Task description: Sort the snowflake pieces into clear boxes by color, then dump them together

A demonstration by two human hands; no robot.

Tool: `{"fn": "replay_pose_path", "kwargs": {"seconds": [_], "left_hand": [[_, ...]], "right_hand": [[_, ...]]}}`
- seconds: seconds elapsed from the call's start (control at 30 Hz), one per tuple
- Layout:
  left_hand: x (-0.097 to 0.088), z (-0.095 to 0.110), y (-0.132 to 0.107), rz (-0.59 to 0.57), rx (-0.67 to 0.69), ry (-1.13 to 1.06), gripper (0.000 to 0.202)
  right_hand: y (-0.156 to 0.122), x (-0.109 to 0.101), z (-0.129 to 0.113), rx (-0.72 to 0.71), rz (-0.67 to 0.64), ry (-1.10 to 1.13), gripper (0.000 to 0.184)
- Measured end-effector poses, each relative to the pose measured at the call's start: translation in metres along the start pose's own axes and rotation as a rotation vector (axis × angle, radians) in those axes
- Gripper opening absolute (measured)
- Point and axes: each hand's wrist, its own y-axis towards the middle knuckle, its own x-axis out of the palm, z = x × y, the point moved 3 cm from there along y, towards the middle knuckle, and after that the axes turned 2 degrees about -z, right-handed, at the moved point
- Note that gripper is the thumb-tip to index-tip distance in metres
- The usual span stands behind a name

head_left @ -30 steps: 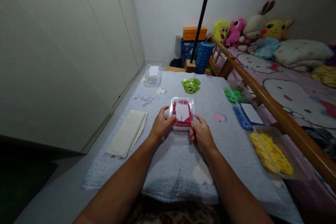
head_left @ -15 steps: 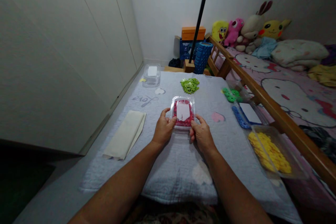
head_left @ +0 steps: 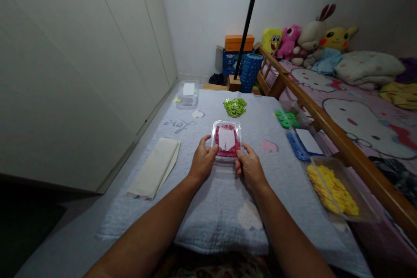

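Between my two hands is a clear plastic container (head_left: 227,139) with small red pieces inside and a white label on its lid. My left hand (head_left: 203,158) grips its left near corner, thumb on the lid's edge. On the right near corner, my right hand (head_left: 249,164) holds it with the thumb on the rim and the fingers curled at the side. The lid looks shut. Beyond the container lies a heap of light green pieces (head_left: 235,107) on the cloth (head_left: 208,208). What the red pieces are is too small to tell.
A folded cream cloth (head_left: 155,168) lies at left, a clear container (head_left: 188,93) at back left. Along the right edge stand containers of green pieces (head_left: 286,118), blue pieces (head_left: 296,146) and yellow pieces (head_left: 332,189), beside a wooden bed rail (head_left: 329,117). A white cabinet (head_left: 81,74) borders the left.
The view has shifted very slightly. Both hands keep the same hold on the red-filled container, and nothing else has visibly moved.
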Motion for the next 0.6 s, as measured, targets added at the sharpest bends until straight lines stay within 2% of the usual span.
{"fn": "replay_pose_path", "kwargs": {"seconds": [0.13, 0.3, 0.47, 0.6], "left_hand": [[-0.001, 0.001, -0.001, -0.011, 0.023, 0.094, 0.059], [-0.002, 0.001, 0.0, -0.014, 0.041, 0.186, 0.059], [-0.001, 0.0, 0.001, -0.02, 0.105, 0.288, 0.049], [-0.003, -0.001, 0.001, 0.0, 0.163, 0.435, 0.041]], "right_hand": [[0.005, -0.012, -0.003, -0.02, 0.059, 0.016, 0.072], [0.015, -0.04, -0.016, -0.069, 0.174, -0.016, 0.062], [0.023, -0.065, -0.023, -0.114, 0.27, -0.052, 0.055], [0.025, -0.085, -0.025, -0.121, 0.414, -0.241, 0.057]]}}
